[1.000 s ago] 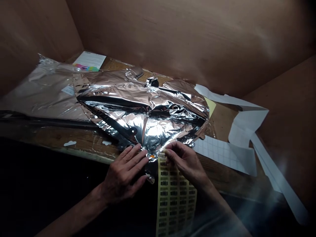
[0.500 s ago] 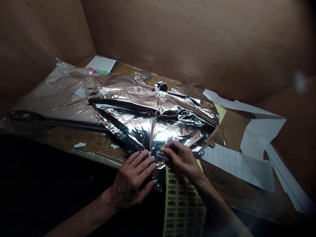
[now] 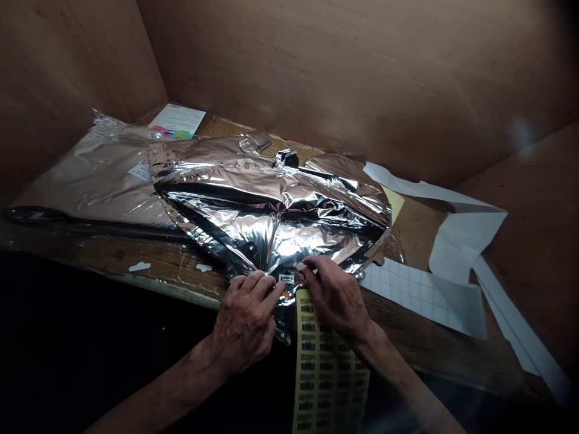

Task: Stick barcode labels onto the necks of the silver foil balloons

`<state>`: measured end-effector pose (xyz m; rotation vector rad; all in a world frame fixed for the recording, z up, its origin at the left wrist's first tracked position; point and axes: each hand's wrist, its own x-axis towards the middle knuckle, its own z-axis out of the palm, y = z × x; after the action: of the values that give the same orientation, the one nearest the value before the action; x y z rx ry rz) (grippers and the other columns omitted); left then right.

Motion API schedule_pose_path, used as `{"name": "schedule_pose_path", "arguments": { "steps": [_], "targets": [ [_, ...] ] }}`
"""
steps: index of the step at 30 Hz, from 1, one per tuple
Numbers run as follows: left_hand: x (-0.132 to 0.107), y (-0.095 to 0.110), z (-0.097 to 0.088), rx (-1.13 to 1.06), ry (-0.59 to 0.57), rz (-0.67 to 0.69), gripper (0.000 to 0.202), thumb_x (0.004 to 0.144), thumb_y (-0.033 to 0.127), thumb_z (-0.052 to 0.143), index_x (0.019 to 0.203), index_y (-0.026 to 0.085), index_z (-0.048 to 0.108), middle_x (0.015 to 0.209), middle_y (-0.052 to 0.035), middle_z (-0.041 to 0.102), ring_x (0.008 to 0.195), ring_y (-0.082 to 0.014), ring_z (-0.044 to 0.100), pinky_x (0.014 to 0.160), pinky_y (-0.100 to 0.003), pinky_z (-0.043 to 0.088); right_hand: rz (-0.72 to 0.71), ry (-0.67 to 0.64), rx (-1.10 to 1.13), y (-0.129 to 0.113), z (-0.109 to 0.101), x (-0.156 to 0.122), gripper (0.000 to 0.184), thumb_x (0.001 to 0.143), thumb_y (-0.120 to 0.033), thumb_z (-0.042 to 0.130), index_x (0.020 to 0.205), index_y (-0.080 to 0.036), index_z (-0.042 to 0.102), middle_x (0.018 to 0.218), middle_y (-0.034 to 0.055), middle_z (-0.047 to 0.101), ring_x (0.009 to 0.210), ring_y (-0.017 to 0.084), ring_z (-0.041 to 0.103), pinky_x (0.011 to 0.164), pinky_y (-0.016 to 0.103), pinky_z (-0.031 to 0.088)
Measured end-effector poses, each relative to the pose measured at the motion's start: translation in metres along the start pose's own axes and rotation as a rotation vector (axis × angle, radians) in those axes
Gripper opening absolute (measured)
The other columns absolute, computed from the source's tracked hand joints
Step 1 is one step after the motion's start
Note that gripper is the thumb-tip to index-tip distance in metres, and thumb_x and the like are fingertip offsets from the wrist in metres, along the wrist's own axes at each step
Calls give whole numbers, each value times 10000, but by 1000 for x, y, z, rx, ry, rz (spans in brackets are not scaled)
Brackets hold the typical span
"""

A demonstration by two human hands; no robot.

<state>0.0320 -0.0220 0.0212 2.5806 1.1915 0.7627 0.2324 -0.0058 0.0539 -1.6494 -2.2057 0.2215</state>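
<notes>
My left hand (image 3: 244,319) presses the foil balloon (image 3: 271,235) against the bench (image 3: 172,268). Just beside it, a barcode label (image 3: 286,278) lies on the foil, and my right hand (image 3: 337,295) seems to touch its end. Below, the label sheet (image 3: 328,374) hangs down.

The single head-worn view looks forward and down from close behind the silver foil balloon (image 3: 271,223), facing the wooden panels (image 3: 289,60) beyond it.
</notes>
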Motion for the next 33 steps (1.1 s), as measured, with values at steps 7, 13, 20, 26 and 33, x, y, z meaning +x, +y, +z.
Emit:
{"name": "schedule_pose_path", "arguments": {
  "steps": [7, 13, 20, 26, 33],
  "targets": [
    [9, -14, -17, -149, 33, 39, 418, 732, 34, 518, 1097, 201, 634, 1061, -36, 673, 1000, -197, 600, 839, -362, 457, -612, -138, -202, 10, -10, -9, 318, 961, -102, 376, 1183, -126, 602, 1090, 115, 657, 930, 216, 596, 821, 358, 505],
    [14, -17, -19, -218, 186, 21, 437, 723, 10, 537, 1123, 158, 633, 1049, -54, 683, 980, -189, 617, 857, -352, 471, -455, -196, 76, 30, -5, 19, 242, 975, -223, 466, 925, -157, 694, 854, 59, 664, 754, 149, 582, 645, 248, 452],
    [20, -11, -9, -222, 247, -82, 257, 819, 181, 644, 1076, 181, 656, 1050, -53, 707, 988, -216, 630, 851, -390, 489, 44, -516, 774, 44, -7, 48, 365, 866, -474, 616, 759, -129, 669, 662, -1, 569, 580, 95, 491, 545, 210, 368],
    [19, -9, 3, -61, 372, 20, 265, 853, 144, 578, 1098, 200, 659, 1255, -97, 653, 1191, -270, 570, 948, -450, 461, 229, -489, 814, 33, -17, 50, 482, 855, -579, 588, 659, -140, 559, 546, -49, 407, 479, 63, 364, 456, 196, 255],
    [1, -15, 8, -155, 89, 269, 513, 718, 156, 482, 1210, 87, 608, 1265, -101, 654, 1236, -263, 558, 1042, -438, 442, 53, -156, 273, 30, -48, 135, 383, 929, -460, 526, 736, -150, 642, 658, 16, 586, 568, 102, 476, 534, 217, 318]
  ]
}}
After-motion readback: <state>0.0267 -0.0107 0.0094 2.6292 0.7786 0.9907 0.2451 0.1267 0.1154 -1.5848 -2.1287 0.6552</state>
